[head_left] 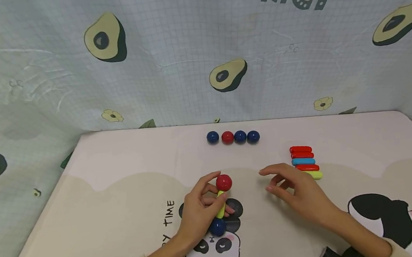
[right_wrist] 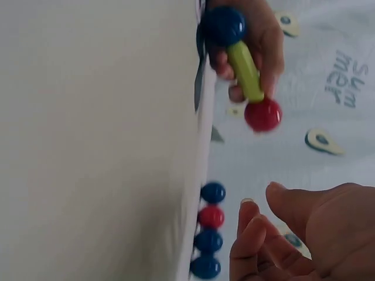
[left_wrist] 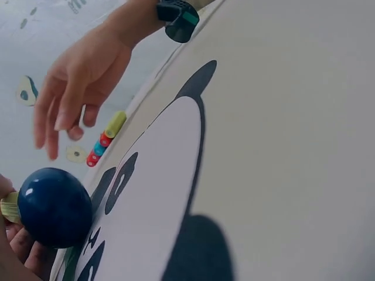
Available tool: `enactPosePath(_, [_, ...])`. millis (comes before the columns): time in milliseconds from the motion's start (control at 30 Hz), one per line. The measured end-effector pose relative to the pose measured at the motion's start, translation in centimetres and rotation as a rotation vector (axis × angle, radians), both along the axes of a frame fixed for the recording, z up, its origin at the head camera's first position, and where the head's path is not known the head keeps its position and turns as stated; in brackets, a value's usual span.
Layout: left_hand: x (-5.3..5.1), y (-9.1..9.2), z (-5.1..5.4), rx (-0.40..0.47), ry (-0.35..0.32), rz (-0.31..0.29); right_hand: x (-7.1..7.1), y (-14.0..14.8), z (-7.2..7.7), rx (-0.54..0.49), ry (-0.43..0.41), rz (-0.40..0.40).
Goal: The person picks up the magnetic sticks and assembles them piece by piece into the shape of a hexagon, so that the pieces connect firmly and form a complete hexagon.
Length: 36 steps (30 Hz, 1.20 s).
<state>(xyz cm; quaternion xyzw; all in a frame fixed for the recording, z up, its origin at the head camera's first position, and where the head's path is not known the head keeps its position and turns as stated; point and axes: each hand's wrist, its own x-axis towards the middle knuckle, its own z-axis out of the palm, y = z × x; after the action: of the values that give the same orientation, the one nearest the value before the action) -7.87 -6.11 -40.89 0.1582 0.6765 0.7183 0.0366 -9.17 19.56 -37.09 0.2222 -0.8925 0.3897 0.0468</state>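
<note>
My left hand (head_left: 200, 210) grips a yellow-green stick (head_left: 220, 204) between thumb and fingers. A red ball (head_left: 224, 182) caps the stick's far end, and a dark blue ball (head_left: 217, 227) is on the near end. Close up in the left wrist view, the blue ball (left_wrist: 55, 208) hides most of the stick. The right hand (head_left: 303, 193) hovers to the right with fingers loosely bent and nothing held. In the right wrist view its thumb and fingertips are apart, and the joined stick (right_wrist: 245, 71) and balls show beyond it.
Behind the hands, a row of balls has three blue ones (head_left: 240, 137) and one red (head_left: 227, 137). Several coloured sticks (head_left: 303, 161), red, blue and yellow-green, lie side by side just beyond the right hand. The table cover (head_left: 125, 220) has printed pandas; a patterned curtain (head_left: 167, 44) hangs behind.
</note>
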Motion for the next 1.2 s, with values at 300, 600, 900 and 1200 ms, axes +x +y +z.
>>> enactPosePath(300, [0.2,0.0,0.0,-0.009,-0.032,0.024,0.7,6.3,-0.5,0.095,0.196,-0.085])
enactPosePath(600, [0.1,0.0,-0.2,-0.032,0.003,0.039,0.5,9.1,-1.2,0.162,0.221,-0.159])
enactPosePath(900, [-0.1,0.0,-0.2,-0.012,-0.033,0.026,0.2,9.6,-1.8,0.188,0.181,-0.181])
enactPosePath(1200, [-0.1,0.0,-0.4,0.008,0.002,0.022,0.2,9.6,-2.3,0.194,0.131,-0.181])
